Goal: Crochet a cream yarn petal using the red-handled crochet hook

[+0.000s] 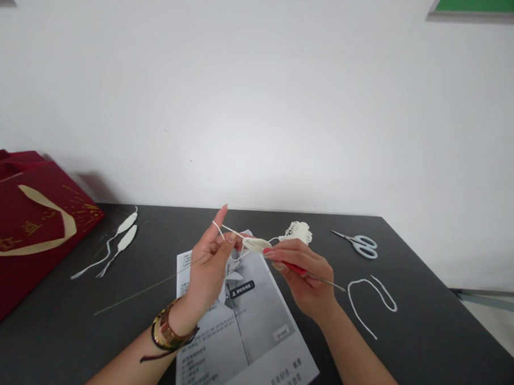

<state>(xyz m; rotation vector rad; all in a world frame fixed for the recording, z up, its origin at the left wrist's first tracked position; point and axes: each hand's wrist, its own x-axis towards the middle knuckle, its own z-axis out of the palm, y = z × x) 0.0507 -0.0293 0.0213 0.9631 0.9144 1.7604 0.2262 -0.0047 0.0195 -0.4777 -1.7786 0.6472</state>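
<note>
A small white crocheted piece (257, 245) is stretched between my hands above a printed sheet. My left hand (211, 258) pinches its left end between thumb and fingers, and white yarn (232, 231) runs over the raised index finger. Closed around a red-handled crochet hook (295, 268), my right hand (304, 274) touches the piece's right end; the hook's tip cannot be made out. A thin wire (137, 293) reaches from near my left hand toward the lower left. Behind my right hand lies a bundle of white yarn (298, 231).
Below my hands is the printed sheet (272, 318) on the dark table (147, 358). Scissors (361, 244) and a loose piece of white yarn (366, 282) lie right. Two white crocheted petals (127, 238) with tails lie left, beside a red gift bag (29, 233).
</note>
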